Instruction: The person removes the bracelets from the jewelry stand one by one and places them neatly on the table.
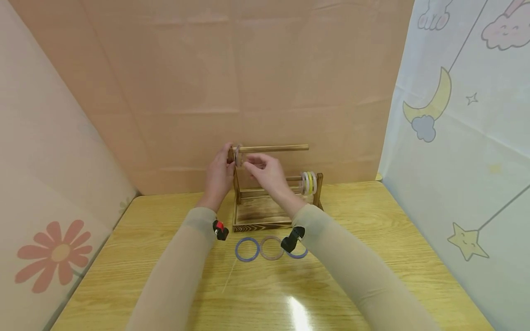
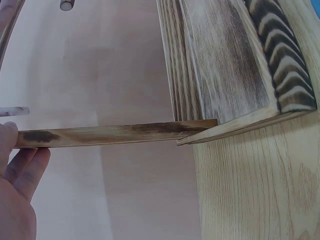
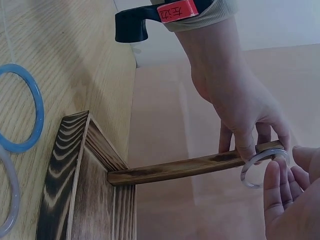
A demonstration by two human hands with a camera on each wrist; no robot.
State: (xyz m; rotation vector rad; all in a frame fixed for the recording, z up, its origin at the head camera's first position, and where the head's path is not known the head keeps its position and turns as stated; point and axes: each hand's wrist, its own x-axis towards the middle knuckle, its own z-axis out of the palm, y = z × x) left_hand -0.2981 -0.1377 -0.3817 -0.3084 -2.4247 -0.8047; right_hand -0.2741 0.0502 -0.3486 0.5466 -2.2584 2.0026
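A wooden bangle stand has two horizontal rods between or beside its uprights. My left hand grips the top of the left upright, its fingers around the wood. On the upper rod, close against that upright, hangs a pale translucent bangle. My right hand is just right of this bangle; in the right wrist view, its fingers are extended and overlap the bangle's edge, with the thumb apart from them.
Several white and yellow bangles hang at the right end of the lower rod. In front of the stand lie a blue bangle, a pinkish one and another blue one, partly behind my right wrist camera. Fabric walls enclose the wooden table.
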